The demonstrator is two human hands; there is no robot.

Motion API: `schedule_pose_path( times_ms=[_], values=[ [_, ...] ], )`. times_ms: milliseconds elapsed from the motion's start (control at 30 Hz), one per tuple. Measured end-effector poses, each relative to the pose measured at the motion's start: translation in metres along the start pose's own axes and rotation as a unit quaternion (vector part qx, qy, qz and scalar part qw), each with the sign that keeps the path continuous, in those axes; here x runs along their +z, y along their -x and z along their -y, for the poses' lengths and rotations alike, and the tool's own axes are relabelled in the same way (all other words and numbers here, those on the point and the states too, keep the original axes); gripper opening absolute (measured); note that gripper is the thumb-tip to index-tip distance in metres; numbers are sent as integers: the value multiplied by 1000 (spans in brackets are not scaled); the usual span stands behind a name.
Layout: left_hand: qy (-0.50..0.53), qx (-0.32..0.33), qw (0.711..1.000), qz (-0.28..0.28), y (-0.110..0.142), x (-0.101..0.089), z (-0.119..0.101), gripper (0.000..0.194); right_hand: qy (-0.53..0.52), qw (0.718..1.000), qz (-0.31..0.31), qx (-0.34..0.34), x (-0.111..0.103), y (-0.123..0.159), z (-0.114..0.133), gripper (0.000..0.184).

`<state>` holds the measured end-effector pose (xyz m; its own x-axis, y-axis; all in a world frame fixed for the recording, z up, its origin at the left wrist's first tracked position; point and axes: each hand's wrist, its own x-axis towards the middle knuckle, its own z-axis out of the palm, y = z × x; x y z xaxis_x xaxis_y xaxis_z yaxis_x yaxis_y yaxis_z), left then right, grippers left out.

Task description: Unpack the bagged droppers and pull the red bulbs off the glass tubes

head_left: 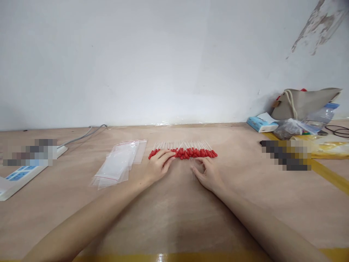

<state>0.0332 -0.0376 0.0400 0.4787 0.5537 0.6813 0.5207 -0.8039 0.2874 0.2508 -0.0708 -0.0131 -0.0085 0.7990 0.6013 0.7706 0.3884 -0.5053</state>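
Observation:
In the middle of the table lies a row of droppers [188, 153] with red bulbs toward me and thin clear stems pointing at the wall. My left hand [159, 165] reaches into the row's left part. Its thumb and fingers close at a red bulb, and the fingers partly cover those beneath. My right hand [208, 174] is bent just in front of the row, thumb and forefinger curved toward each other. A small clear thing [191, 160] shows at their tips, too faint to name. Left of my left hand, clear zip bags [114, 163] lie fanned in an overlapping stack.
A white power strip [29, 173] with a grey cable lies at the left. A blue tissue pack [261, 122], a grey bag [311, 103] and plastic-wrapped things stand at the back right. Nearer is a blurred dark object [285, 155]. The white wall closes off the back.

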Motion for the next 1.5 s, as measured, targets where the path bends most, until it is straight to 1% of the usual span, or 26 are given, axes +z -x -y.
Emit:
schedule_pose_path(
  times_ms=[67,100,167,233,300,400,467,533,600,700,800,967,1100,1167,1233,1300,1367,1433,1500],
  values=[
    [34,-21,999,-9,15,-8,-3,20,-7,1000,-28,-4,-1,-1,0,42],
    [54,-29,998,-5,22,-9,-3,20,-6,999,-34,-16,-2,-2,1,49],
    [90,-37,995,6,31,-7,-2,19,7,998,-31,-51,-5,-2,2,58],
    [112,-42,993,13,37,-3,0,19,28,995,-15,-91,-7,-2,3,59],
    [116,-47,992,16,40,2,1,19,43,990,17,-136,-9,-2,4,54],
    [121,-49,991,22,41,5,-1,20,54,979,61,-189,-10,0,7,37],
    [127,-47,990,32,42,5,-4,20,61,975,64,-204,-8,0,9,27],
    [127,-49,990,41,42,5,-9,21,63,973,60,-216,-6,1,11,23],
    [118,-47,990,60,42,6,-13,23,63,969,62,-232,-6,2,14,22],
    [94,-28,991,91,42,10,-15,24,73,962,82,-250,-8,4,18,23],
    [61,-9,994,95,43,15,-12,18,86,954,102,-268,-11,5,20,25],
    [45,15,993,104,45,13,-12,19,82,947,89,-298,-12,7,22,22],
    [48,16,993,108,48,9,-14,17,85,939,89,-321,-12,10,21,19],
    [46,4,993,108,51,4,-8,17,85,940,91,-319,-14,11,15,20],
    [26,-33,996,79,54,-4,2,18,89,949,81,-291,-18,11,5,21],
    [-12,-92,995,19,53,-12,13,17,97,966,53,-235,-22,9,-4,21],
    [-26,-127,991,-21,50,-17,20,18,105,980,24,-169,-23,7,-9,23],
    [-35,-151,987,-37,45,-18,20,20,108,987,11,-120,-23,4,-8,27],
    [-52,-173,983,-38,40,-16,17,23,110,990,11,-88,-23,3,-5,27]
  ],
)
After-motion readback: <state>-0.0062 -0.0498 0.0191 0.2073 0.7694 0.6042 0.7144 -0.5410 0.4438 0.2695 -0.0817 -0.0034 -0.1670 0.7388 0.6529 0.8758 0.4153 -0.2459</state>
